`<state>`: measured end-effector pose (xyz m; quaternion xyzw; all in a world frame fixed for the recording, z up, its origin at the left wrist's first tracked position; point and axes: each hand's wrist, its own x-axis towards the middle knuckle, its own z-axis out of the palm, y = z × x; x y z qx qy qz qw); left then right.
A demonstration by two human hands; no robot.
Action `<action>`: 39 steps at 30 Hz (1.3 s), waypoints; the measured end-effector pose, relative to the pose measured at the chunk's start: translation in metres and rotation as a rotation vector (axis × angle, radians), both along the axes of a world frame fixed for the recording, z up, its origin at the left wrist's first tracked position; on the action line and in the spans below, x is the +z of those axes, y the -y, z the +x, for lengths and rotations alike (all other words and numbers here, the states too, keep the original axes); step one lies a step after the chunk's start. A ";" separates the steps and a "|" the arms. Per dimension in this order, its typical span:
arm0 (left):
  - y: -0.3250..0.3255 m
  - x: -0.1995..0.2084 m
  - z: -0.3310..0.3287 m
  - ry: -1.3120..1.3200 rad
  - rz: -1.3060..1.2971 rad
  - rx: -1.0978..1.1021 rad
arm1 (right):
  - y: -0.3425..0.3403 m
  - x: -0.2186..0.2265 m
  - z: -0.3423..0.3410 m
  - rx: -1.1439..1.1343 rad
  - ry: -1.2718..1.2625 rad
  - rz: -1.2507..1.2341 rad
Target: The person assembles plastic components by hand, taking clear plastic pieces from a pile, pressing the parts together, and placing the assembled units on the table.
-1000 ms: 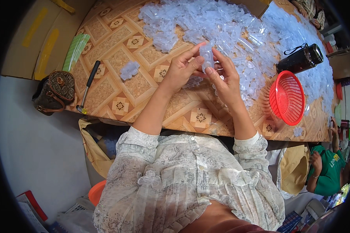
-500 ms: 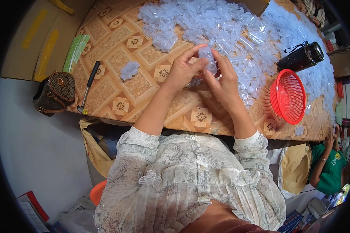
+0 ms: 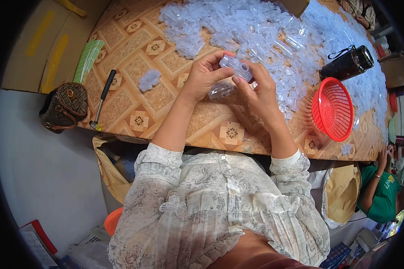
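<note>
Between my two hands, above the table, is a clear plastic part (image 3: 236, 67) with several round tubes joined together. My left hand (image 3: 205, 75) grips its left end between thumb and fingers. My right hand (image 3: 259, 87) pinches its right end, the thumb below an open round hole. A similar clear part (image 3: 221, 89) lies on the table just under my hands. Farther left, a small clear cluster piece (image 3: 149, 80) rests on its own. Beyond my hands spreads a big heap of clear plastic parts (image 3: 238, 27), with small round pieces (image 3: 286, 85) at its near right side.
To the right stand a red basket (image 3: 332, 110) and a black flask (image 3: 348, 64). A black-handled hammer (image 3: 104, 96) and a brown patterned bag (image 3: 65, 106) are at the left edge, near a cardboard box (image 3: 36, 45). A person in green (image 3: 378, 193) sits at the far right.
The clear part has turned from upright to lying slantwise, its round hole now facing right. My left hand has shifted slightly left, and the part on the table beneath shows more.
</note>
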<state>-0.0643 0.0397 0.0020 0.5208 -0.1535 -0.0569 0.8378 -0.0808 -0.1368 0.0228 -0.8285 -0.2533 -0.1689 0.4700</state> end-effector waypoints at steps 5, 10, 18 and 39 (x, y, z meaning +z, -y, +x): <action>0.007 0.001 -0.004 0.018 -0.001 0.037 | 0.004 0.008 -0.004 -0.023 -0.059 -0.027; 0.016 0.001 -0.002 0.026 -0.018 0.118 | 0.004 0.002 -0.001 -0.028 -0.265 0.092; 0.016 -0.005 -0.004 -0.094 -0.156 0.021 | 0.001 0.000 0.000 -0.041 -0.172 0.092; -0.018 -0.002 0.008 -0.183 -0.322 0.205 | 0.033 0.003 0.005 -0.053 -0.213 -0.417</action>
